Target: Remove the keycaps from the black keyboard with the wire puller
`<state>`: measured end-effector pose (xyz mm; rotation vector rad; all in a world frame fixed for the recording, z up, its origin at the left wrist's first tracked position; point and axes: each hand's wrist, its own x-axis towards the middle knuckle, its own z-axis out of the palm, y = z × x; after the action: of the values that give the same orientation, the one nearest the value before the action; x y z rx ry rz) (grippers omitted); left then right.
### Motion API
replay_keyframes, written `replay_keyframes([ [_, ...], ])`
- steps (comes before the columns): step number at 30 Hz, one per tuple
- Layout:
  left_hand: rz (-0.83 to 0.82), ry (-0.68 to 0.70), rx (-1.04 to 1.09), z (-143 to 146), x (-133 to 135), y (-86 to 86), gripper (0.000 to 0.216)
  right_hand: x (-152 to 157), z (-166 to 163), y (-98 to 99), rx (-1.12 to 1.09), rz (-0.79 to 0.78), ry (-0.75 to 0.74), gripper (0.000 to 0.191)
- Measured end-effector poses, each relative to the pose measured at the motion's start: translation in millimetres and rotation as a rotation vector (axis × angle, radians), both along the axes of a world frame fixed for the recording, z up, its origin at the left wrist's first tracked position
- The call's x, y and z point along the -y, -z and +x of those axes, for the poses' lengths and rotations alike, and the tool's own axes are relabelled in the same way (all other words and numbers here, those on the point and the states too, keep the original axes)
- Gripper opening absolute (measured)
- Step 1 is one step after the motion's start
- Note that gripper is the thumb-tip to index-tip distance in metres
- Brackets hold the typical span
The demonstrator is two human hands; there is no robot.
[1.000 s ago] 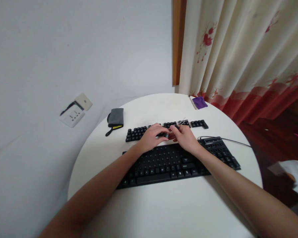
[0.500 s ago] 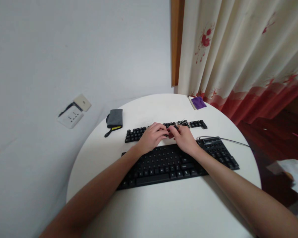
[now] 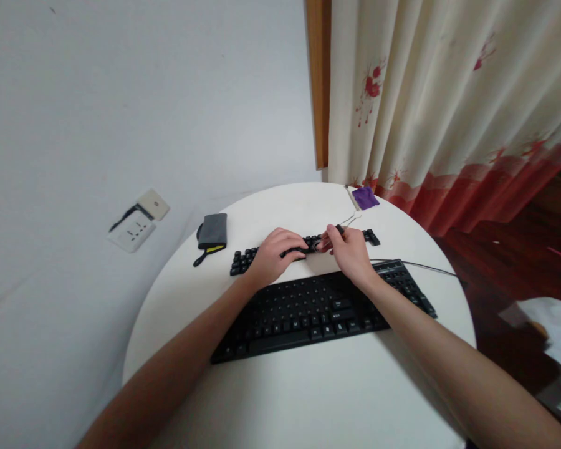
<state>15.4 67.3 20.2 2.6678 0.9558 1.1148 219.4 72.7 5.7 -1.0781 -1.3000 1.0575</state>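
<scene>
A black keyboard lies on the round white table. Beyond it runs a row of loose black keycaps, continuing to the right. My left hand rests on the middle of that row, fingers curled, its fingertips pinched on a black keycap. My right hand is just to its right, fingertips nearly touching the left hand's. It pinches the dark handle of a wire keycap puller, whose loop points up and away. Part of the row is hidden under both hands.
A grey pouch with a yellow strip lies at the table's far left. A purple item sits at the far edge by the curtain. The keyboard cable runs off right. A wall socket is on the left.
My right hand has risen slightly and the puller's wire loop now sticks out above the keycap row. My left hand stays on the row. The view has shifted a little.
</scene>
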Motion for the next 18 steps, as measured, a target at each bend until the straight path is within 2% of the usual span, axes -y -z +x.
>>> replay_keyframes([
  [3,-0.033,-0.042,-0.122,6,-10,-14.9,0.016,-9,12,-5.1,-0.019,0.057,0.119,0.040],
  [5,-0.074,-0.052,-0.243,13,-15,-15.4,0.015,-16,19,-5.5,0.010,0.075,0.159,0.041],
  [13,-0.079,-0.101,-0.362,22,-15,31.1,0.010,-21,26,-5.7,0.035,0.095,0.181,0.039],
  [18,-0.071,-0.134,-0.380,17,-16,36.6,0.011,-18,25,-7.4,0.060,0.132,0.168,0.040],
])
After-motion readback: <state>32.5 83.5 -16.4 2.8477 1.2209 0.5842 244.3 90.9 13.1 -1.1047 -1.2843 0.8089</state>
